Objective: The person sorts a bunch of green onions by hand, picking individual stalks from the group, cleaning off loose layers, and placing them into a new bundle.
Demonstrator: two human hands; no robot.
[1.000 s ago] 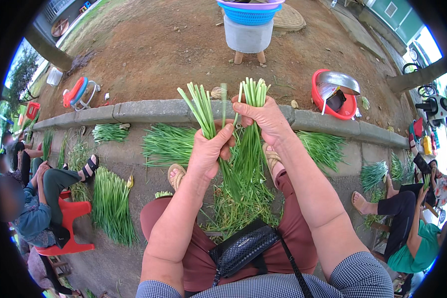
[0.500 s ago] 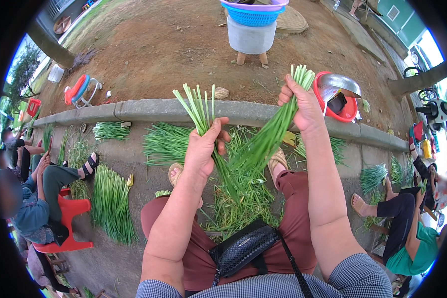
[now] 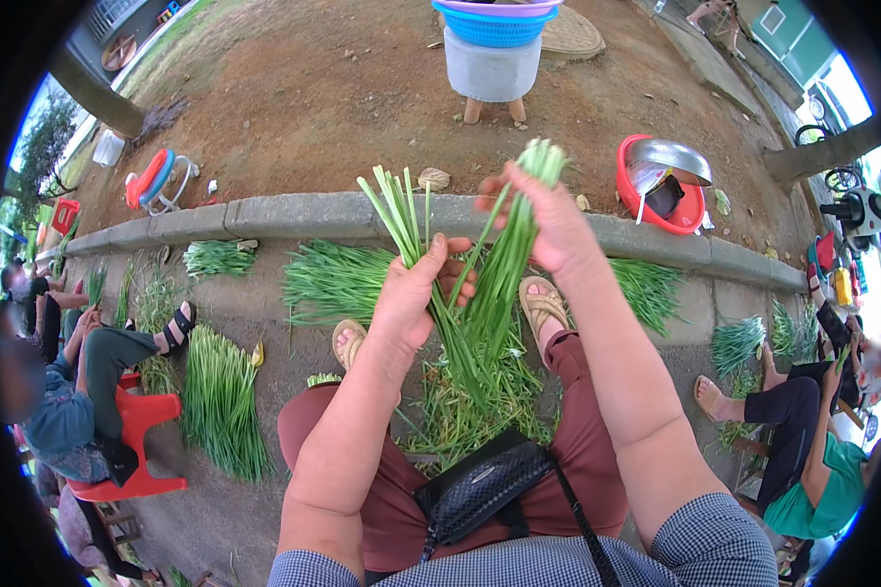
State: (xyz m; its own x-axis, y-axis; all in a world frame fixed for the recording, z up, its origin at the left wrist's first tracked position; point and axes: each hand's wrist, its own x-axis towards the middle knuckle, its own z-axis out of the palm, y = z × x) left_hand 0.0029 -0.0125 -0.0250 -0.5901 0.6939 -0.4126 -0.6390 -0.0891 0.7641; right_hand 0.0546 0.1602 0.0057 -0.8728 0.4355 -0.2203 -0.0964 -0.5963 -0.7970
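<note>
Held up over my lap, my left hand (image 3: 409,298) is closed round a small bunch of garlic chives (image 3: 394,203), pale stem ends up and green blades hanging down. My right hand (image 3: 550,217) grips a thicker bunch of chives (image 3: 507,279), its white ends (image 3: 541,157) showing above the fist. The two bunches' leaves cross between my hands. Below them, a heap of loose and yellowed leaves (image 3: 480,416) lies on the ground between my sandalled feet. More chives (image 3: 335,284) are laid by the kerb beyond my left foot, and others (image 3: 646,292) beyond my right.
A stone kerb (image 3: 294,213) curves across ahead. Past it are a red basin (image 3: 690,210) with a metal bowl and a blue basket (image 3: 499,29) on a stool. At left, a long pile of chives (image 3: 215,401) lies beside a person on a red stool (image 3: 142,435); others sit at right.
My right hand has swung left and slightly down with its bunch, closer to my left hand. The left hand and its bunch have shifted slightly right.
</note>
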